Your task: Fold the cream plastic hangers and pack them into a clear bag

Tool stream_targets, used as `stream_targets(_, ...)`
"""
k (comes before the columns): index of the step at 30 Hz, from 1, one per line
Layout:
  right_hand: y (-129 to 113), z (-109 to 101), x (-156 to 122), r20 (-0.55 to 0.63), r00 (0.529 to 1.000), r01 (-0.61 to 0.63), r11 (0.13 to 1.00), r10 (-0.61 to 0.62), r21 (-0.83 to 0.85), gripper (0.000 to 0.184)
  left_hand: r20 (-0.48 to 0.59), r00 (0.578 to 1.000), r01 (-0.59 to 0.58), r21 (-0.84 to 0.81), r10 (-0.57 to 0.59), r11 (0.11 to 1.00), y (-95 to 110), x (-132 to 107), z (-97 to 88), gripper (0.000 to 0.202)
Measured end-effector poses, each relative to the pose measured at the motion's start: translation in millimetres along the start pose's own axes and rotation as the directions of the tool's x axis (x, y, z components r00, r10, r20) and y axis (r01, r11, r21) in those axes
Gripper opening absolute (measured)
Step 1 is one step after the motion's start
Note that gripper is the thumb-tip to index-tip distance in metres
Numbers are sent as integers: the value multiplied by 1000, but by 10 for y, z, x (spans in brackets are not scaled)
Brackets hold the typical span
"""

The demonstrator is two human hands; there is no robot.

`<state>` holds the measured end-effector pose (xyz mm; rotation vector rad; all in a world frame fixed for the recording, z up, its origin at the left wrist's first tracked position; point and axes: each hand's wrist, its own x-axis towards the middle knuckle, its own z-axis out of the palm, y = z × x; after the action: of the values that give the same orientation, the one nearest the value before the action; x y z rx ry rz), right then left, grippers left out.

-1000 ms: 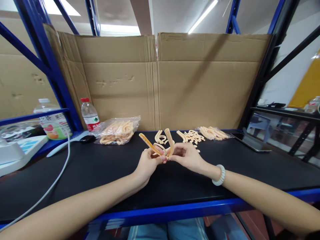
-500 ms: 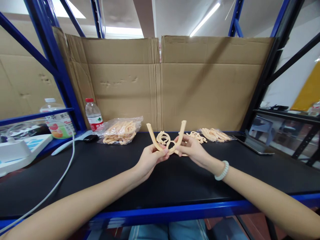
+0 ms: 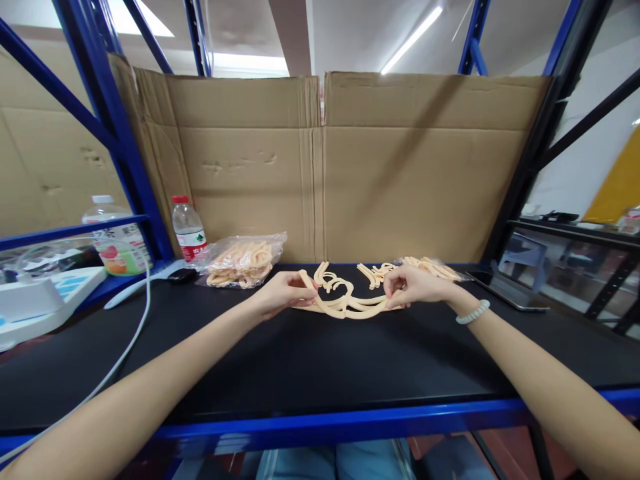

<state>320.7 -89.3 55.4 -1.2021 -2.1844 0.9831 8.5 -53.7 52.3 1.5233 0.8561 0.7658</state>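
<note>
Both hands are out over the black tabletop, pinching a pale beige curved strip (image 3: 345, 314) that bows downward between them. My left hand (image 3: 281, 292) grips its left end, which tilts up past the fingers. The right end is between the thumb and fingers of my right hand (image 3: 417, 285), with a pale beaded bracelet on that wrist. Right behind the strip are more beige curved pieces (image 3: 345, 287), partly overlapped by it; whether they are joined to it I cannot tell. Farther back lie loose beige pieces (image 3: 367, 275), some partly behind my right hand.
At the back left rests a clear bag of beige pieces (image 3: 245, 260), beside a red-capped bottle (image 3: 188, 230). Another bag (image 3: 433, 268) lies back right, near a dark flat device (image 3: 510, 290). A white cable (image 3: 135, 333) crosses the left side. Cardboard (image 3: 240, 160) walls the rear.
My hands have moved apart, left hand leftward and right hand rightward. The curved strip, earlier with both ends pointing steeply up, now lies lower and wider between them.
</note>
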Motion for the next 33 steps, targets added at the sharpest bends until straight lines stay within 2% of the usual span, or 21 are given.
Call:
stream_targets(3,56,-6,8,55,998,29,996,-25,-82,28,109,994,-49,286,18,957,53,-21,-37,26)
stream_targets(5,104,-19,20,100,994,64,988,-51,-141,25,185,982,-103,444,22,890,97,-48,-47,27)
stream_targets(8,145,-36,32,155,986,98,974,-66,-202,24,243,967,-208,605,70,769,132,-73,-60,24)
stream_targets(10,145,-42,31,142,988,95,962,-60,-256,22,302,939,-336,717,163,611,118,-68,-69,19)
stream_targets(13,130,-42,23,99,995,50,943,-18,-329,20,462,850,-524,786,253,328,65,-49,-62,12)
stream_targets(15,120,-38,18,82,997,17,926,15,-378,19,537,806,-587,781,251,215,36,-46,-41,11)
stream_targets(17,110,-31,15,64,998,13,905,16,-425,18,558,790,-602,786,255,142,21,-55,-17,10)
stream_targets(24,72,9,20,47,999,5,882,20,-470,15,533,803,-556,831,266,11,-19,-69,-24,7)
stream_targets(33,26,62,13,-19,1000,-31,874,24,-484,4,522,799,-517,850,300,-100,-61,-81,13,11)
